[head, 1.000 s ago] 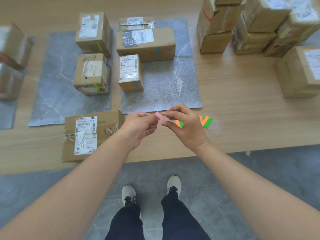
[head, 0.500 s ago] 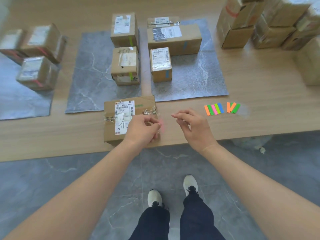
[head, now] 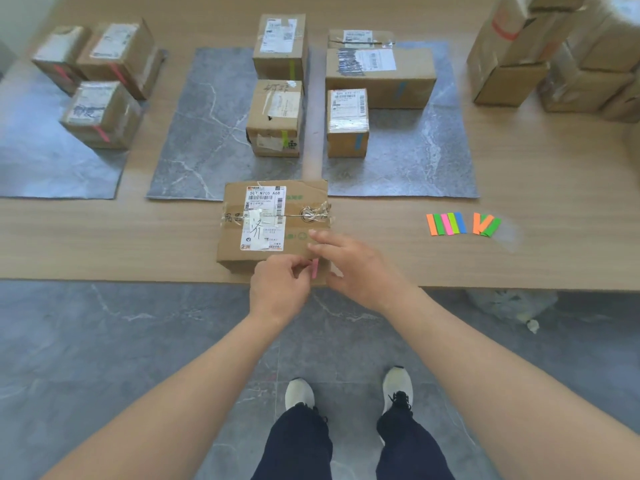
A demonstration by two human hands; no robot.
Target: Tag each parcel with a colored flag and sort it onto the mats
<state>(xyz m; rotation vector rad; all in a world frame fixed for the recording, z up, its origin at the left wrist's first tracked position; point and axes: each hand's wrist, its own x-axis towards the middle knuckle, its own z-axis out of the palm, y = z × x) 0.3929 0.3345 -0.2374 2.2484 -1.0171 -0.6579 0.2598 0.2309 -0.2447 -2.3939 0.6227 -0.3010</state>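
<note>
A flat cardboard parcel [head: 273, 223] with a white label lies at the near edge of the wooden table. My left hand [head: 278, 289] pinches a pink flag [head: 314, 267] against the parcel's front face, near its right corner. My right hand [head: 353, 268] hovers just right of the flag with its fingers spread over the parcel's near right corner. Loose coloured flags [head: 446, 224] lie in a row on the table to the right, with a few more flags [head: 486, 225] beside them.
Three grey mats lie on the table: the left mat [head: 38, 161] holds pink-flagged boxes, the middle mat [head: 204, 133] green-flagged boxes, the right mat [head: 433, 154] blue-flagged boxes. Untagged boxes [head: 554, 53] are stacked at the far right. A clear bag [head: 509, 303] sits below the table edge.
Both hands moved left from above the loose flags to the parcel. My right hand let go of the pink flag, and my left hand now holds it against the parcel's front face.
</note>
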